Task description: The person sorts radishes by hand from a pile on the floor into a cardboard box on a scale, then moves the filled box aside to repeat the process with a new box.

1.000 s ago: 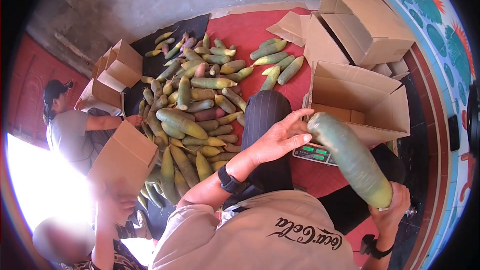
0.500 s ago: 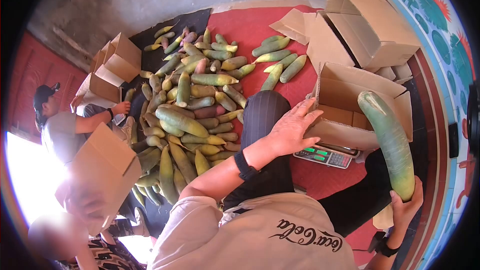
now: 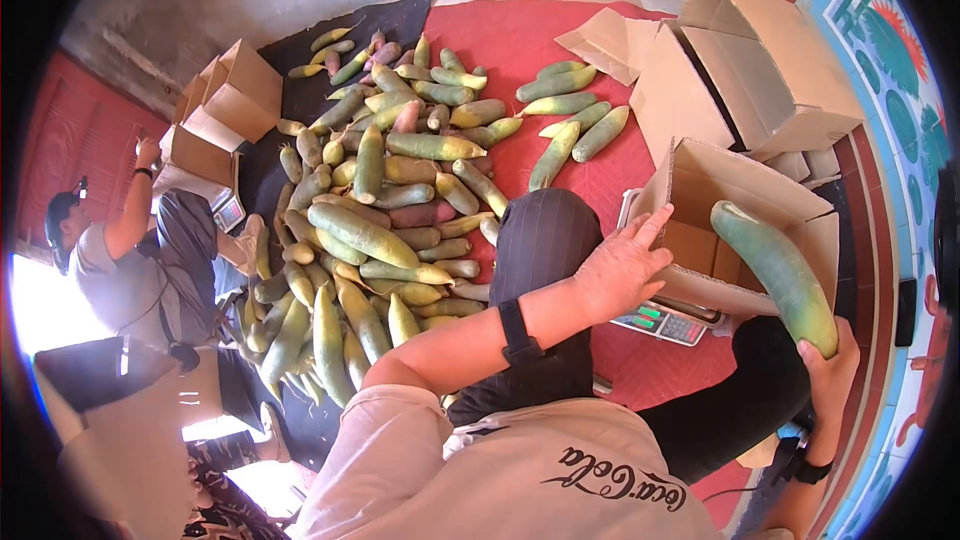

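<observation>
A large green radish (image 3: 778, 275) is gripped at its lower end by my right hand (image 3: 832, 365). Its upper tip leans over the opening of a cardboard box (image 3: 745, 175). My left hand (image 3: 625, 265) is at the box's left front corner, fingers spread and holding nothing. The box rests on a digital scale (image 3: 660, 323) whose green displays and keypad show below it. To the left of my left hand lies a big pile of green and reddish radishes (image 3: 365, 235).
Several loose radishes (image 3: 600, 132) lie on the red cloth (image 3: 500, 30). Another open box (image 3: 760, 60) stands behind. At the left a co-worker (image 3: 120, 250) sits by more boxes (image 3: 235, 95) and a second scale (image 3: 228, 210). Another person's patterned clothing (image 3: 225, 500) shows lower left.
The radish's tip has come lower, nearer the box opening. My left hand has shifted slightly right. The seated co-worker has raised an arm, and the box at lower left has moved down.
</observation>
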Tool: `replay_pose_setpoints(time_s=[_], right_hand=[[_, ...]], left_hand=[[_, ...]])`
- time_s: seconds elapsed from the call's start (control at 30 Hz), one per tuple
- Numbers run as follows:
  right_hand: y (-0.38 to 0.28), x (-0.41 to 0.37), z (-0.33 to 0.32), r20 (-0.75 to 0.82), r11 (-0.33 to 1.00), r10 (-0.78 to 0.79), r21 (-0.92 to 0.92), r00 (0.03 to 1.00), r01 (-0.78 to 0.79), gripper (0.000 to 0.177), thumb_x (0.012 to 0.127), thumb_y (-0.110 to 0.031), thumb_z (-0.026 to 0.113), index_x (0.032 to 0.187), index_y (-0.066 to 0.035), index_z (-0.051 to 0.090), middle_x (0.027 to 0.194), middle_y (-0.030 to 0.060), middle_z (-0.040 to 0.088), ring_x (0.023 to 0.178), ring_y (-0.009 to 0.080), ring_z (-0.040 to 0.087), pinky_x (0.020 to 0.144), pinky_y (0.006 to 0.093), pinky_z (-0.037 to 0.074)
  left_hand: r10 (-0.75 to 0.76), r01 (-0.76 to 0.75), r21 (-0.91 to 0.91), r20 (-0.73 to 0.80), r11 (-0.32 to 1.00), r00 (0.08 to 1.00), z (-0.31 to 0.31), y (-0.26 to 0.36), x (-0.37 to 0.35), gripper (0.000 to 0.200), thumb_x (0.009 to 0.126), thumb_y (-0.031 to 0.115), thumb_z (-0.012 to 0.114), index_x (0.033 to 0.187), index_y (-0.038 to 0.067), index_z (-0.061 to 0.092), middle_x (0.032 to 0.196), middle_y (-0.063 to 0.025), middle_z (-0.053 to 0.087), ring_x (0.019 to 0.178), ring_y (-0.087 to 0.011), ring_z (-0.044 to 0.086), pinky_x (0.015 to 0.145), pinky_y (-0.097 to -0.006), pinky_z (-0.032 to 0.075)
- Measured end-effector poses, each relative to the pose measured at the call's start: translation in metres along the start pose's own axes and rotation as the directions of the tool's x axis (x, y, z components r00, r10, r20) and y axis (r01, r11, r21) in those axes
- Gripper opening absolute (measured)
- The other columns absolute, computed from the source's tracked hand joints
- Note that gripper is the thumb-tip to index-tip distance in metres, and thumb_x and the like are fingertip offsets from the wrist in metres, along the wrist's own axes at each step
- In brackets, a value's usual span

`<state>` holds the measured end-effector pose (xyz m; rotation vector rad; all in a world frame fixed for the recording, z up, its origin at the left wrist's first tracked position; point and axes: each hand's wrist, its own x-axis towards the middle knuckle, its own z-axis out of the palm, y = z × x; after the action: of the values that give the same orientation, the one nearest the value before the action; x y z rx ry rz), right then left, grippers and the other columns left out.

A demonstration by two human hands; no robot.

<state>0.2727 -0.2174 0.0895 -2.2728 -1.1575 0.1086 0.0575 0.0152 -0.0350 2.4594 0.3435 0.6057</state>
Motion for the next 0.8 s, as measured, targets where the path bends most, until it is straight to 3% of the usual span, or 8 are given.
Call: replay_pose_setpoints(time_s=[0.07,0.27,0.47,0.6,0.67,0.8], right_hand=[[0.003,0.019,0.005,0.075,0.995,-0.026,-0.090,0.997,0.032,0.040,0.063,-0.026,0.070,0.084,0.003,0.053,0.068,0.0140,0.053,0.063,0.0246,0.053,0.062,0.0340,0.043],[0.007,0.072,0.036,0.238,0.923,-0.019,-0.369,0.971,0.108,0.042,0.057,-0.028,0.073,0.069,0.001,0.047,0.067,0.0217,0.053,0.066,0.0396,0.053,0.060,0.0410,0.042],[0.008,0.117,0.084,0.469,0.866,-0.060,-0.414,0.881,0.279,0.044,0.060,-0.036,0.072,0.068,0.002,0.052,0.068,0.0218,0.055,0.067,0.0382,0.056,0.063,0.0433,0.043],[-0.008,0.135,0.116,0.581,0.897,0.000,-0.359,0.814,0.256,0.046,0.062,-0.039,0.071,0.071,0.004,0.056,0.070,0.0223,0.057,0.070,0.0366,0.058,0.065,0.0424,0.044],[-0.009,0.144,0.132,0.652,0.947,0.052,-0.274,0.756,0.171,0.049,0.064,-0.040,0.071,0.075,0.006,0.058,0.073,0.0237,0.058,0.070,0.0367,0.059,0.065,0.0423,0.045],[0.000,0.157,0.150,0.706,0.908,0.047,-0.325,0.707,0.265,0.046,0.070,-0.039,0.069,0.078,0.005,0.060,0.071,0.0199,0.060,0.064,0.0300,0.060,0.061,0.0388,0.046]], left_hand=[[-0.001,0.001,-0.025,-0.008,1.000,1.000,0.001,0.000,0.000,0.025,0.071,0.013,0.069,0.091,0.004,0.056,0.139,-0.0266,0.024,0.109,-0.0385,0.049,0.092,-0.0419,0.043],[0.032,-0.035,-0.054,-0.052,0.998,0.998,0.008,-0.004,0.001,0.020,0.071,0.013,0.067,0.084,0.002,0.057,0.138,-0.0286,0.025,0.105,-0.0370,0.052,0.089,-0.0415,0.045],[0.032,-0.037,-0.059,-0.084,0.998,0.996,0.011,-0.004,0.001,0.016,0.072,0.014,0.066,0.080,0.002,0.058,0.137,-0.0291,0.027,0.106,-0.0372,0.051,0.090,-0.0417,0.045],[0.002,-0.005,-0.062,-0.042,0.998,0.999,0.011,-0.003,0.002,0.016,0.071,0.014,0.065,0.078,0.002,0.059,0.137,-0.0297,0.028,0.106,-0.0376,0.051,0.089,-0.0416,0.045],[0.034,-0.036,-0.032,-0.083,0.999,0.996,0.014,-0.003,0.001,0.016,0.071,0.014,0.065,0.077,0.001,0.059,0.137,-0.0300,0.028,0.105,-0.0385,0.052,0.088,-0.0415,0.045],[0.035,-0.036,-0.009,-0.068,0.999,0.997,0.014,-0.003,0.001,0.016,0.071,0.014,0.064,0.075,0.000,0.059,0.135,-0.0314,0.029,0.107,-0.0392,0.051,0.089,-0.0406,0.045]])
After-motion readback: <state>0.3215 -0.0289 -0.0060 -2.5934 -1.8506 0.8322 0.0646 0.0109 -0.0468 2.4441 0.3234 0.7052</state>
